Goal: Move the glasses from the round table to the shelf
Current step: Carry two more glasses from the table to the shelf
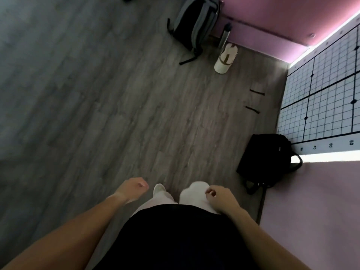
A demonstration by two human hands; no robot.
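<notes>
I look straight down at a grey wooden floor. My left hand (134, 187) hangs low in front of my body, fingers loosely curled, with nothing in it. My right hand (218, 193) hangs at the same height, fingers curled in and holding nothing. Below the hands are my white shoes and light trousers. No glasses, round table or shelf are in view.
A grey backpack (194, 22) leans on the pink wall at the top, with a metal bottle (226, 34) and a white cap (226, 58) beside it. A black bag (266, 160) sits on the floor at right, below a white gridded board (327, 102).
</notes>
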